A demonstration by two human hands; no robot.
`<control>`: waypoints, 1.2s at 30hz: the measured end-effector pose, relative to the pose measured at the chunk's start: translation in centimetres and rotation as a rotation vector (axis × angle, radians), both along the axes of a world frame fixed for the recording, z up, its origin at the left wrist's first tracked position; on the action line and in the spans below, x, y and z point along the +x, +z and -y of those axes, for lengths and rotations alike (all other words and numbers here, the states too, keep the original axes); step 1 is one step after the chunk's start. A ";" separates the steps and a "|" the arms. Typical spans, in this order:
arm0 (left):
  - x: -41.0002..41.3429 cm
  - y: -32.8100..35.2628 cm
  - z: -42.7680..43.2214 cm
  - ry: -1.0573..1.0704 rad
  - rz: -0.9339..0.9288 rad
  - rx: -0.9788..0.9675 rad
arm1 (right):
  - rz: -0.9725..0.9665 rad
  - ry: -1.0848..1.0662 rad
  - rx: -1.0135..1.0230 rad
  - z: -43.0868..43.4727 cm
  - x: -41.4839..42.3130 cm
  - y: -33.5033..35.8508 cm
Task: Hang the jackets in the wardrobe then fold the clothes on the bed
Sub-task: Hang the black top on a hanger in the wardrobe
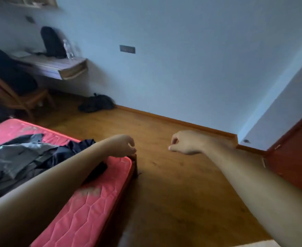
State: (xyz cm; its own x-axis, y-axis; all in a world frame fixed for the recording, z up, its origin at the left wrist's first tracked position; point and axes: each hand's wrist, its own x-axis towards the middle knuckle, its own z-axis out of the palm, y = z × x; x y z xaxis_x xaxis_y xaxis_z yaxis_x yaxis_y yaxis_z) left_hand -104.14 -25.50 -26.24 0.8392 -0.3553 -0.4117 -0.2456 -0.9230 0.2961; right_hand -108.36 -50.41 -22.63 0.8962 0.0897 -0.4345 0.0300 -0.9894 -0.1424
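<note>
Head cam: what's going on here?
A person is at the foot of the bed with both arms stretched forward. The left hand is over the mattress corner and the right hand is over the floor. Both have curled fingers with nothing visible in them. The clothes lie in an unfolded heap on the mattress, and neither hand touches them.

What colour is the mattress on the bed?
The mattress is pinkish red, quilted; head view.

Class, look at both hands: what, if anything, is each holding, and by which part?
Nothing is held. The left hand and right hand are both curled, with nothing visible in either; the clothes lie on the bed.
</note>
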 end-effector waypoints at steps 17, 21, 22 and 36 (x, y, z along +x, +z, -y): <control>-4.9 -7.1 -23.0 0.872 -0.147 0.023 | -0.143 0.755 -0.009 -28.8 18.2 -9.9; -5.0 -8.2 -22.0 1.055 -0.172 0.002 | -0.178 0.858 -0.002 -30.5 22.1 -12.0; -4.8 -8.6 -21.6 1.079 -0.178 -0.010 | -0.180 0.877 -0.012 -30.6 23.0 -12.3; 1.2 -13.6 -20.1 1.088 -0.219 -0.091 | -0.216 0.851 -0.134 -30.6 31.5 -17.4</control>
